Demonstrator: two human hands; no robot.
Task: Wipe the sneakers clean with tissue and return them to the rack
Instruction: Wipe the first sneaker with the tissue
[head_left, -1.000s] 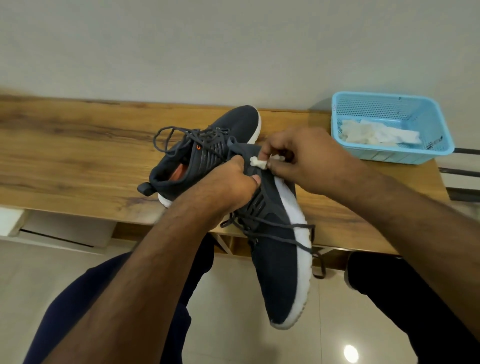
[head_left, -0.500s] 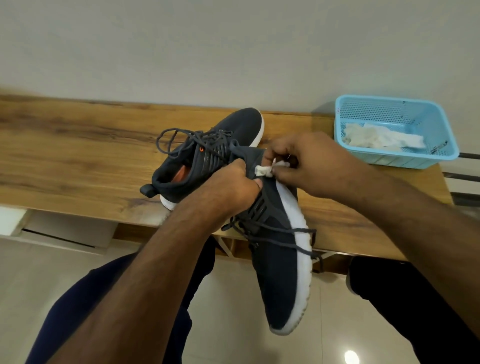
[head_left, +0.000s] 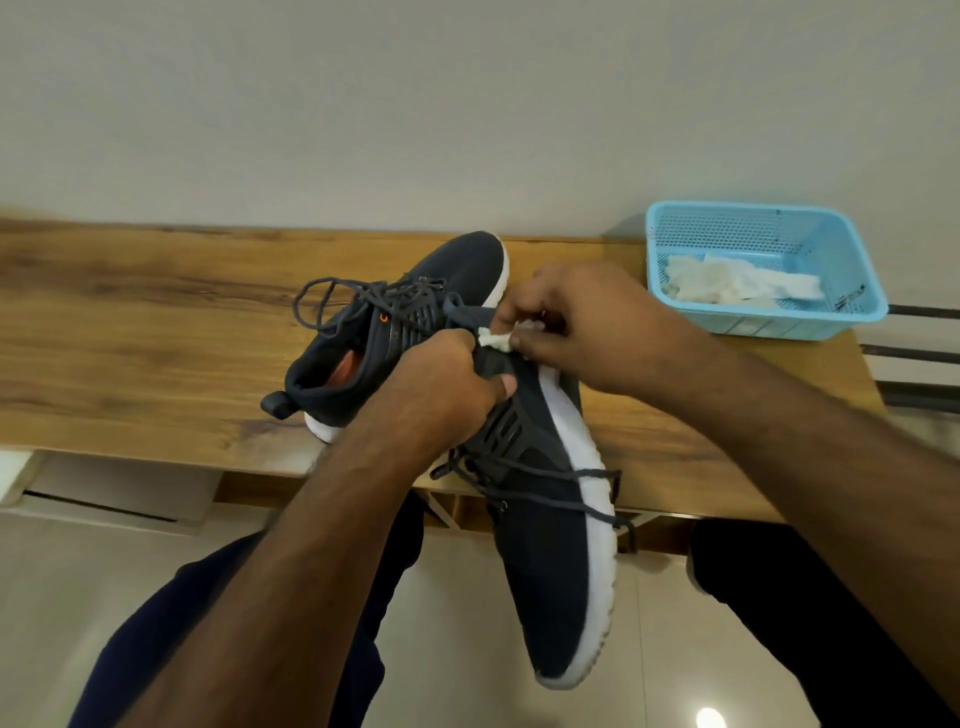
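Note:
My left hand (head_left: 441, 384) grips a dark navy sneaker (head_left: 550, 561) with a white sole by its collar, toe pointing down toward me over the floor. My right hand (head_left: 582, 322) pinches a small wad of white tissue (head_left: 494, 340) against the heel end of that sneaker, right beside my left fingers. The second navy sneaker (head_left: 415, 312) lies on the wooden bench top (head_left: 130, 332) behind my hands, its laces loose and its orange lining showing.
A light blue perforated plastic basket (head_left: 852, 291) with crumpled white tissues (head_left: 737, 283) stands at the bench's right end against the wall. Dark rails run off to the right of it. My legs and a glossy tiled floor lie below the bench edge.
The right hand with the tissue has shifted slightly along the heel of the held sneaker. The left hand's grip and the sneaker on the bench stay the same.

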